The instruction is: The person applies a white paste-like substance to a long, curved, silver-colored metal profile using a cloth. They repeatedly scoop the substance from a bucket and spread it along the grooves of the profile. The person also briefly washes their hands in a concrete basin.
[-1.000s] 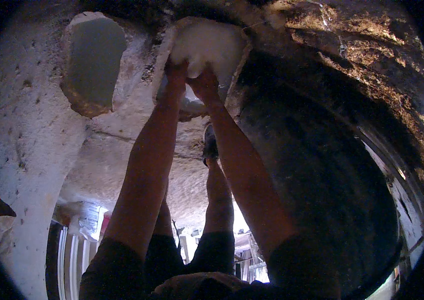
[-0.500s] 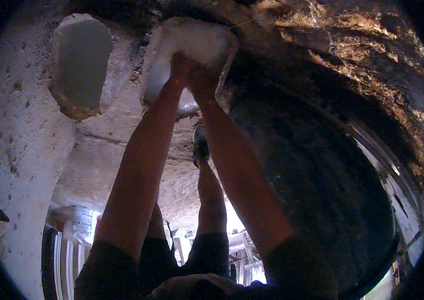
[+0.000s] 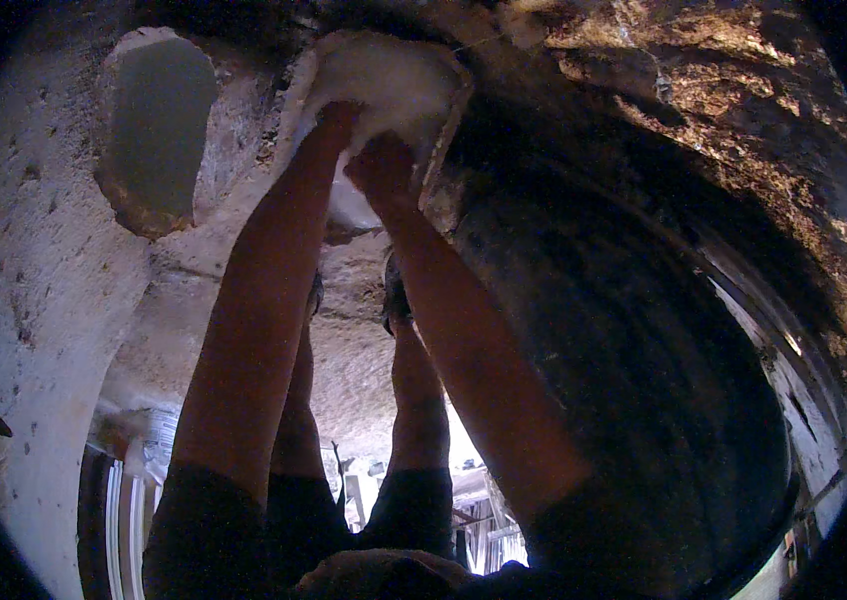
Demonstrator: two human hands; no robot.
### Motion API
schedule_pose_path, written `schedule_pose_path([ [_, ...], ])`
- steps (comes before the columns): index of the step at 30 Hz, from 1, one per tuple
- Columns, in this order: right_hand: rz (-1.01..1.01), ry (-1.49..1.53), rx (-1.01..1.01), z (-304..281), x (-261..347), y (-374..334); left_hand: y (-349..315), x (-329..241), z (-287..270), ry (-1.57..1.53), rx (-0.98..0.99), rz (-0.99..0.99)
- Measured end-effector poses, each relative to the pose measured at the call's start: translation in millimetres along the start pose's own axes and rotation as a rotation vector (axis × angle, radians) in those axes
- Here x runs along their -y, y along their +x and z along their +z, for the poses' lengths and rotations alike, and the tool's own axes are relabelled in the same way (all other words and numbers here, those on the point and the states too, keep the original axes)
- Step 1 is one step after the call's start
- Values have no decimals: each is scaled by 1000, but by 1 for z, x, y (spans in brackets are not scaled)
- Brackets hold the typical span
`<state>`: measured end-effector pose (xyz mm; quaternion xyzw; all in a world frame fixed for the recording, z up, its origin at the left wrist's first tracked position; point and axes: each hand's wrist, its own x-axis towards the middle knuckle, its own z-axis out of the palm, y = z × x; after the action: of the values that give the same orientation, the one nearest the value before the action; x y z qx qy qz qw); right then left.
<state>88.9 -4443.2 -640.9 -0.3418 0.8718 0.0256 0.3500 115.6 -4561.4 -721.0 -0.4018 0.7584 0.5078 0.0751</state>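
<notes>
At the top of the view, between a pale rough wall (image 3: 24, 300) and a big dark drum (image 3: 624, 380), one white lumpy mass (image 3: 394, 75) is sitting, seemingly so both arms can bear down on it. The person is pressing the left hand (image 3: 339, 115) and right hand (image 3: 384, 165) into it; both look closed, though whether they grip it cannot be told. One greyish oval slab (image 3: 154, 130) is lying left. Two legs are showing below.
</notes>
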Motion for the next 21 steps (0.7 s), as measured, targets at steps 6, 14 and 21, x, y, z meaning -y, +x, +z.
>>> schedule_pose_path([
  [6, 190, 127, 66, -49, 26, -47, -4, 12, -16, -102, -48, -82],
  [14, 81, 150, -44, -40, 26, -31, -12, 11, -4, -336, -150, -154],
  [21, 53, 187, -73, 13, -1, -9, -19, 18, 5, -282, -182, -159],
])
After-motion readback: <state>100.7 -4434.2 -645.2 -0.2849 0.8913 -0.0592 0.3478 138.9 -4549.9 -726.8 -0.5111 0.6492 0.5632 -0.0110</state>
